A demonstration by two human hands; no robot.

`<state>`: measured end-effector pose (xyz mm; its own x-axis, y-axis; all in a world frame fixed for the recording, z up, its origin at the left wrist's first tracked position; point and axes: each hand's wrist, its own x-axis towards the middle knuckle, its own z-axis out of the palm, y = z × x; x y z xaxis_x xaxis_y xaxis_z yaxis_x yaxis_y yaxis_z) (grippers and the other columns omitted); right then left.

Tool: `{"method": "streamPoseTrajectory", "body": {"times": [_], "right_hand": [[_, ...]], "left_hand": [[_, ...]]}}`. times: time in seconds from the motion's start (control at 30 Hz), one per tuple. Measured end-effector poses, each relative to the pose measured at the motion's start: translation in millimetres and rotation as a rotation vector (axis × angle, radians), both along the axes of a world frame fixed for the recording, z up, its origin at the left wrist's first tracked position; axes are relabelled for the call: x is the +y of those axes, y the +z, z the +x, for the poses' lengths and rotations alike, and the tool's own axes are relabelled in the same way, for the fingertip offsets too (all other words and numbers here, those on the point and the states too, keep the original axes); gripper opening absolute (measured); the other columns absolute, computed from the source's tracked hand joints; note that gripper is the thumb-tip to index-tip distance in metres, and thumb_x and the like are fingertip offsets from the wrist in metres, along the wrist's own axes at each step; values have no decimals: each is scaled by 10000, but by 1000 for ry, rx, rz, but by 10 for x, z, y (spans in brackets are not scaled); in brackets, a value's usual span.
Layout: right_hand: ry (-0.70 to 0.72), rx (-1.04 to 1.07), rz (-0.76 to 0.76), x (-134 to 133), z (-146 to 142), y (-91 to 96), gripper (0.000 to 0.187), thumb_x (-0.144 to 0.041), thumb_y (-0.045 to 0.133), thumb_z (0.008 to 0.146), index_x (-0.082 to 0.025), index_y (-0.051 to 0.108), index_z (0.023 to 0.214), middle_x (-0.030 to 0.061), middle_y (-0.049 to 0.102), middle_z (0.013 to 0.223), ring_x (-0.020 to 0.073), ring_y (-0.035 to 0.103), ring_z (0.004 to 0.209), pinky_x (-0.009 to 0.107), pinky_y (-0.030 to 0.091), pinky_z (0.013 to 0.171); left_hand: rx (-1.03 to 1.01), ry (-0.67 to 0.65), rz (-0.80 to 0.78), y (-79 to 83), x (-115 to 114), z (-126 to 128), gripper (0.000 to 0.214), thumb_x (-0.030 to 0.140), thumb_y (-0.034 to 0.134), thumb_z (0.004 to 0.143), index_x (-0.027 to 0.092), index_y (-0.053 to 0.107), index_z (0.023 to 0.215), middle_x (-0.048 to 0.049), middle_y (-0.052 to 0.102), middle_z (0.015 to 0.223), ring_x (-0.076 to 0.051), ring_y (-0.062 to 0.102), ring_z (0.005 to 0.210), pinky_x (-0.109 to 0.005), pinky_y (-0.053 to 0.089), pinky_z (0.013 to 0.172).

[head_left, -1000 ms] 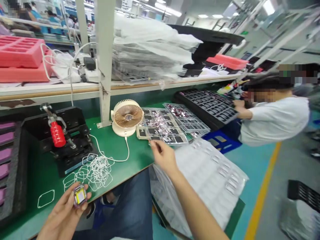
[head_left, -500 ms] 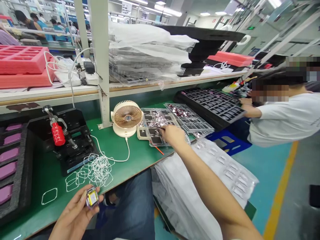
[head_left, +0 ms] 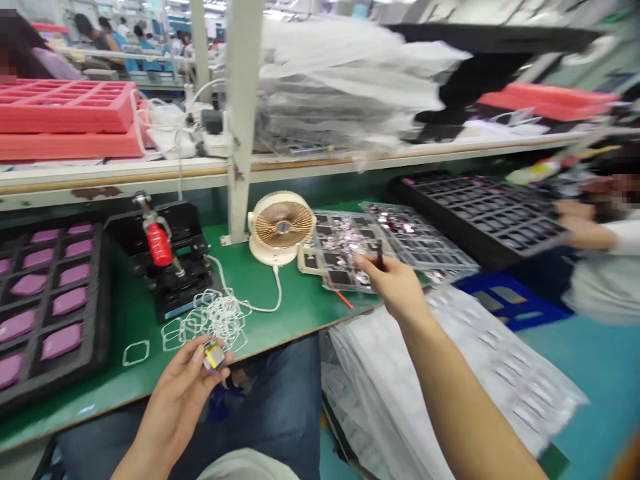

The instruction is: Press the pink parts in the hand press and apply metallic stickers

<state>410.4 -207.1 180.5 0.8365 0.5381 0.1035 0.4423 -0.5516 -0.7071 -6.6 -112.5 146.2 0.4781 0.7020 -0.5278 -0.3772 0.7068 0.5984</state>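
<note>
The person's left hand (head_left: 175, 397) pinches a small device (head_left: 213, 357) between thumb and fingers, in front of a tangle of white rings (head_left: 220, 317) near the green table's (head_left: 300, 320) front edge; its yellow and silvery face shows, but the fingertips cover its rim and its underside is hidden. The right hand (head_left: 400, 288) grasps a dark, slim tool (head_left: 380, 256), of which only a short upright length stands clear of the fingers; its tip cannot be made out, nor whether it touches anything. That hand is over the near right part of a clear tray (head_left: 340, 277), covering some of it, and the shiny scraps (head_left: 345, 233) there blur together. An orange-red stick (head_left: 344, 300) pokes out at the tray's near edge, its upper end hard to trace. A cream fan (head_left: 281, 225) hides part of the tray's left side. At far left, the frame cuts off a black foam tray (head_left: 100, 320) of mauve pieces (head_left: 70, 301); at right, a co-worker's forearm (head_left: 597, 235) is smeared by blur.
</note>
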Motion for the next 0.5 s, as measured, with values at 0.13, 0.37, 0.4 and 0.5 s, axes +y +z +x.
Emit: {"method": "streamPoseTrajectory", "body": {"times": [0.13,0.37,0.4,0.5], "right_hand": [[304,551,264,57,-1265,-275,548,-702,814,823,-188,789,1011,11,612,636,113,369,489,270,271,475],[517,1404,423,355,-2906,-393,481,-611,940,773,-172,749,828,-62,471,562,31,219,451,231,152,447],[514,1434,442,401,-2976,-391,470,-600,940,781,-172,749,824,-79,426,539,33,210,451,230,150,448],[498,1495,478,479,-3071,-400,437,-566,943,796,-179,742,823,-115,308,494,42,190,450,224,153,444]], "left_hand": [[-75,124,167,0,22,110,214,313,872,879,221,806,1060,-103,771,1233,-377,742,1212,-421,636,935],[-102,309,382,67,21,56,151,249,902,831,253,809,949,-57,691,1282,-372,697,1262,-522,582,1054],[-94,330,396,77,19,32,158,252,910,821,256,807,940,-57,686,1283,-372,699,1256,-534,580,1057],[-79,374,452,75,20,-31,148,243,906,826,268,804,931,-51,663,1299,-367,700,1250,-552,572,1067]]}}
